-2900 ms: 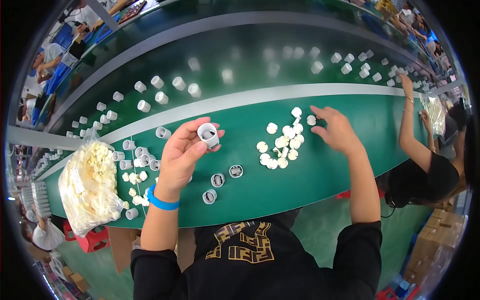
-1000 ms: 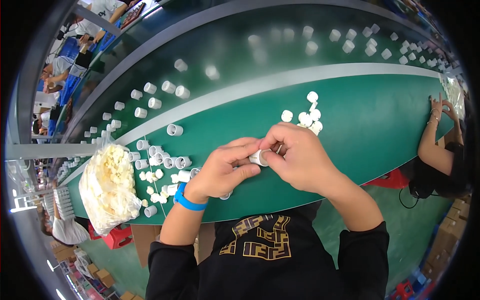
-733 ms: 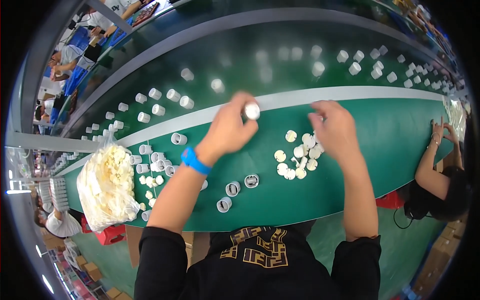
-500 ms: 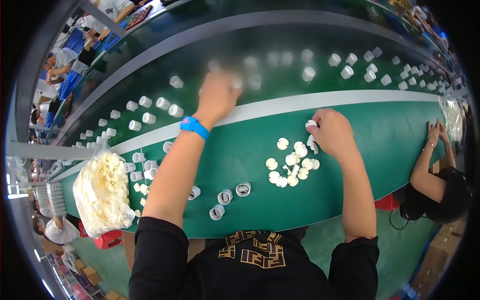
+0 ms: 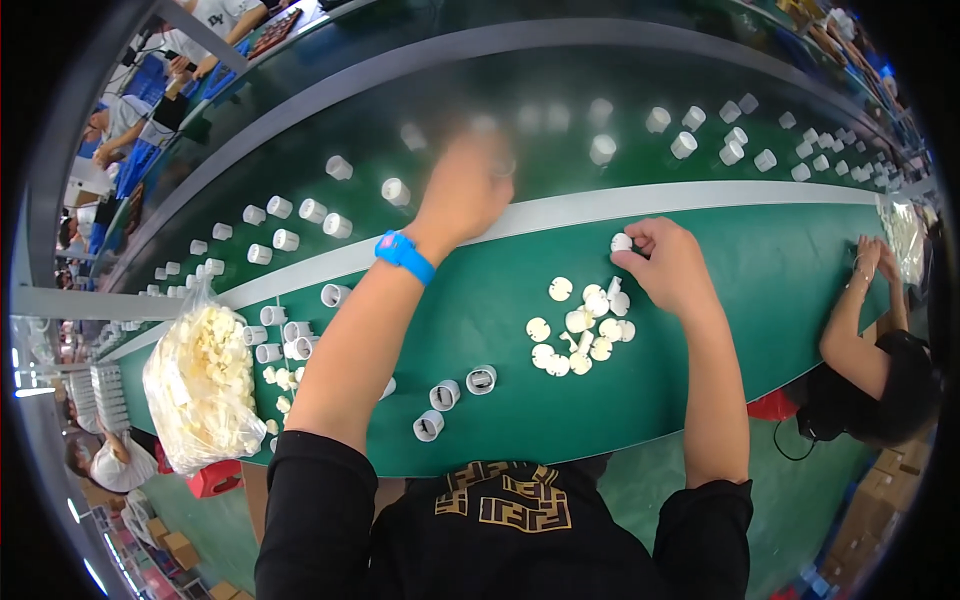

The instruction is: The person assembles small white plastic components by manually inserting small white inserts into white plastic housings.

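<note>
My left hand [image 5: 468, 188], with a blue band on its wrist, reaches over the dark green conveyor [image 5: 270, 180] among small white plastic cups. Its fingertips are blurred, and a cup by the thumb is too smeared to tell whether it is held. Between thumb and fingers, my right hand [image 5: 664, 258] pinches a small white round disc [image 5: 620, 242] above the green table. Just below lies a loose pile of cream notched discs [image 5: 580, 320]. Several white cups with parts inside, such as an open cup [image 5: 481, 380], stand to the left of the pile.
A clear plastic bag [image 5: 200, 390] full of cream parts sits at the left, beside more cups and loose pieces. A pale rail [image 5: 570, 207] divides table from conveyor. A co-worker's arms [image 5: 855, 320] rest at the right, near another bag [image 5: 902, 240].
My left hand has moved right along the conveyor, while cups there have shifted slightly left. My right hand stays nearly in place, the white disc still pinched and turned a little.
</note>
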`<action>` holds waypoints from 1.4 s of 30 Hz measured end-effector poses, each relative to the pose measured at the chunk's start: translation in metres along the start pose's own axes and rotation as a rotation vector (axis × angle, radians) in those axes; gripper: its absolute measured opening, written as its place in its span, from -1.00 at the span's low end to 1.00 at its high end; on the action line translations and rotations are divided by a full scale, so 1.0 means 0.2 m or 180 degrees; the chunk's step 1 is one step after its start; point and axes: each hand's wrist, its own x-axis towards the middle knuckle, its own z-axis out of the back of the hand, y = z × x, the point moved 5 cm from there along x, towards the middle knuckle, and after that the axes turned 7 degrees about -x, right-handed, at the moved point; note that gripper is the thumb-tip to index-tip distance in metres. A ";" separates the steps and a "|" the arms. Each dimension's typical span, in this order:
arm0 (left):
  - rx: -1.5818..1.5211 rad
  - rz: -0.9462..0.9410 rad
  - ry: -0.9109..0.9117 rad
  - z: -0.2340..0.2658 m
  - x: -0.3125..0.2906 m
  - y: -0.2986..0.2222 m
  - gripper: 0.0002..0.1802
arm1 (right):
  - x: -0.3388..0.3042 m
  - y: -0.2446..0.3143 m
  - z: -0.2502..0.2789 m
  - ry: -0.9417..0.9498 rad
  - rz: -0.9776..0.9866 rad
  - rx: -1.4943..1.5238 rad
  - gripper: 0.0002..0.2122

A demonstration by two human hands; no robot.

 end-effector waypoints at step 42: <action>-0.0870 -0.0400 -0.0789 0.37 -0.83 -0.54 -0.54 | -0.68 0.89 0.05 -0.1114 0.2216 -0.0005 -0.68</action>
